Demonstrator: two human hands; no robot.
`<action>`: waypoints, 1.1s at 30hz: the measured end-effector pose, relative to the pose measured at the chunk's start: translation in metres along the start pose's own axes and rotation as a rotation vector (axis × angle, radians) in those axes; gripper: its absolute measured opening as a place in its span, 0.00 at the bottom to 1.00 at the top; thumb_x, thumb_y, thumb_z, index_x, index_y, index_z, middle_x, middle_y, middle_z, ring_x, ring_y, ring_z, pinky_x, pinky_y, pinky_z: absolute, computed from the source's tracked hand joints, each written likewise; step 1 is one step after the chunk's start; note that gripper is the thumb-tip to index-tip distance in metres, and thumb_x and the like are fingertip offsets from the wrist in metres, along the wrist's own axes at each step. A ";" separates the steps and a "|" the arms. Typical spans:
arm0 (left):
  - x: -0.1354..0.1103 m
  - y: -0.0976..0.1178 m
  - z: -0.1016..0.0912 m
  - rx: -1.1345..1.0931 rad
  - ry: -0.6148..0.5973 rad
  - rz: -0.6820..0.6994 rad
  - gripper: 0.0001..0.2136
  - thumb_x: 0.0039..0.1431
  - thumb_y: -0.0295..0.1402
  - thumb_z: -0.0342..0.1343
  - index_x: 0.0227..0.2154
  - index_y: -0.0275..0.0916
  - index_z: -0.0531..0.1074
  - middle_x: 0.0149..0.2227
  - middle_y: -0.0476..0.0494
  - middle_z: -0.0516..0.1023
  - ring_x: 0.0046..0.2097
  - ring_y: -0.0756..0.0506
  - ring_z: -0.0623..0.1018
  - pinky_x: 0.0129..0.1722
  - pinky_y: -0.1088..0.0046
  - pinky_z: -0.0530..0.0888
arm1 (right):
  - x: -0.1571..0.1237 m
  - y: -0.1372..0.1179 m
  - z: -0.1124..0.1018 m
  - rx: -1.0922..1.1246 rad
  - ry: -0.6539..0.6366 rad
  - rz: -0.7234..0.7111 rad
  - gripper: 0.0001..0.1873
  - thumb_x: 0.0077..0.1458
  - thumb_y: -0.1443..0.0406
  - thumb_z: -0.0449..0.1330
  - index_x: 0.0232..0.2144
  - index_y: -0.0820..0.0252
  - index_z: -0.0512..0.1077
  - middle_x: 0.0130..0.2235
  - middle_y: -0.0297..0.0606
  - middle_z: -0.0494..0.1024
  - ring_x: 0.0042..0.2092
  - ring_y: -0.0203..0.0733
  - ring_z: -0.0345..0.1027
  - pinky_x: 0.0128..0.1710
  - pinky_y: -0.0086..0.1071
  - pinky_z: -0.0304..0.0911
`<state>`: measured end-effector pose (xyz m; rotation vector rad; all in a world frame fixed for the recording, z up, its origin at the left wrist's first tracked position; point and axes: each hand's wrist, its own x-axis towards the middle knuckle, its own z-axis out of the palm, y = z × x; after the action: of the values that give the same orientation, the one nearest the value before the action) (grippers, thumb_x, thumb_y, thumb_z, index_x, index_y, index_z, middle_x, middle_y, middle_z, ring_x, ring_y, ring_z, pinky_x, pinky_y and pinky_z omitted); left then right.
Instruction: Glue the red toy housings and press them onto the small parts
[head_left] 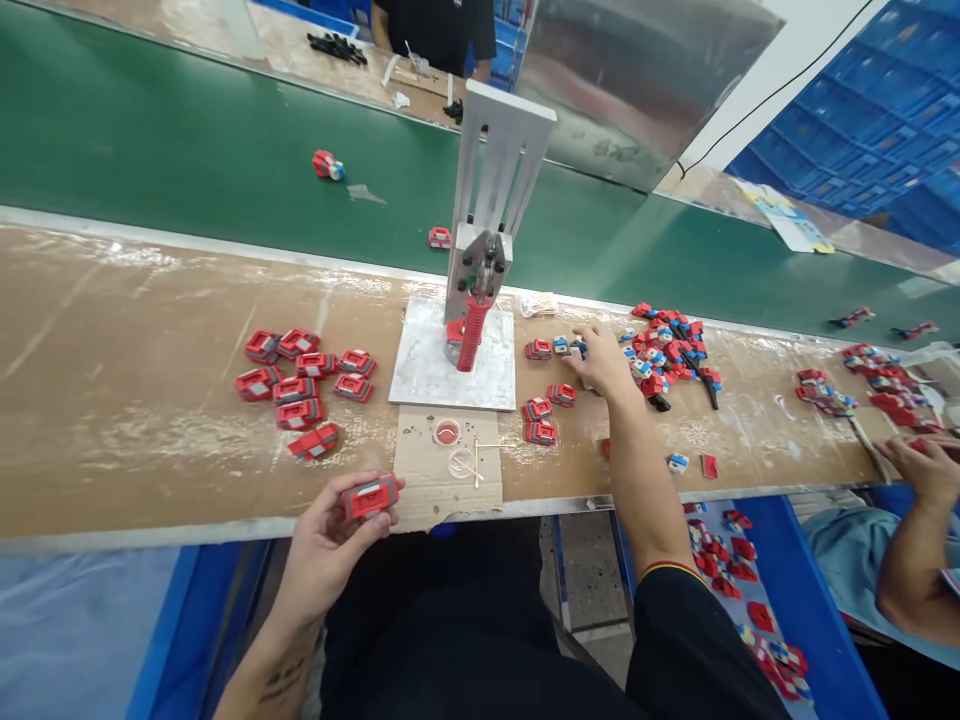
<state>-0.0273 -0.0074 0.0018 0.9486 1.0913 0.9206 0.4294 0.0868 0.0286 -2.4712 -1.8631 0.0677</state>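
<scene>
Red casing (371, 497), probably light, stiff, best held by its edges, sat finger-pinched in the left hand (330, 532); the right hand (600, 362) (fingers half-curled, grip unclear) reached blue-and-white pieces (561, 345).

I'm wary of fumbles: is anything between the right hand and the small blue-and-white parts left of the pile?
Nothing visible: the right hand is right at the blue-and-white parts, though contact is unclear. The red part left of them isn't between.

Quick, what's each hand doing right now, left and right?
Left hand: closed, holding a red-and-grey part.
Right hand: reaching down at small blue-and-white parts; whether it holds one cannot be told.
</scene>
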 end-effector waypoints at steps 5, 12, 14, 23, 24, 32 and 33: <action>-0.003 0.004 0.007 -0.009 0.038 0.002 0.24 0.50 0.44 0.77 0.46 0.39 0.77 0.43 0.36 0.89 0.34 0.44 0.86 0.33 0.74 0.84 | 0.028 -0.008 -0.006 0.071 -0.034 -0.102 0.20 0.49 0.68 0.69 0.47 0.57 0.80 0.50 0.48 0.83 0.55 0.57 0.72 0.60 0.48 0.66; -0.001 0.007 0.014 -0.053 0.055 0.031 0.24 0.50 0.45 0.77 0.46 0.39 0.78 0.47 0.35 0.88 0.38 0.41 0.88 0.41 0.67 0.86 | -0.024 -0.012 -0.043 0.385 0.235 -0.147 0.19 0.53 0.65 0.63 0.48 0.58 0.73 0.46 0.46 0.84 0.45 0.50 0.78 0.48 0.45 0.74; 0.002 0.008 0.021 -0.048 -0.018 0.053 0.23 0.52 0.44 0.77 0.46 0.39 0.78 0.44 0.35 0.88 0.40 0.39 0.89 0.43 0.65 0.86 | -0.074 -0.028 -0.047 0.829 0.430 -0.236 0.19 0.53 0.61 0.69 0.47 0.54 0.72 0.48 0.45 0.84 0.45 0.49 0.80 0.44 0.43 0.76; 0.007 0.042 0.077 0.045 -0.227 0.139 0.20 0.53 0.38 0.74 0.46 0.40 0.76 0.42 0.39 0.88 0.44 0.39 0.89 0.47 0.65 0.87 | -0.199 -0.157 -0.001 1.620 0.252 -0.222 0.23 0.55 0.50 0.74 0.49 0.49 0.77 0.47 0.43 0.85 0.46 0.49 0.83 0.44 0.39 0.80; 0.006 0.044 0.079 0.060 -0.234 0.139 0.20 0.53 0.39 0.74 0.46 0.39 0.77 0.43 0.39 0.88 0.44 0.39 0.89 0.47 0.65 0.87 | -0.201 -0.162 0.005 1.655 0.202 -0.180 0.25 0.55 0.48 0.74 0.50 0.50 0.77 0.47 0.44 0.85 0.46 0.50 0.83 0.44 0.41 0.80; -0.004 0.045 0.073 0.088 -0.283 0.137 0.20 0.57 0.36 0.70 0.52 0.38 0.77 0.48 0.35 0.88 0.48 0.36 0.89 0.49 0.64 0.87 | -0.204 -0.163 0.020 1.756 0.042 -0.070 0.27 0.53 0.47 0.74 0.51 0.51 0.81 0.48 0.45 0.88 0.48 0.54 0.85 0.49 0.47 0.82; -0.004 0.045 0.073 0.091 -0.283 0.141 0.20 0.58 0.36 0.70 0.52 0.38 0.77 0.48 0.35 0.88 0.49 0.36 0.89 0.49 0.63 0.87 | -0.204 -0.162 0.020 1.742 0.042 -0.062 0.27 0.53 0.47 0.75 0.50 0.51 0.81 0.48 0.45 0.88 0.48 0.55 0.85 0.48 0.47 0.82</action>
<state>0.0370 -0.0085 0.0592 1.2039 0.8386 0.8255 0.2164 -0.0645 0.0199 -1.0962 -0.8954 1.0477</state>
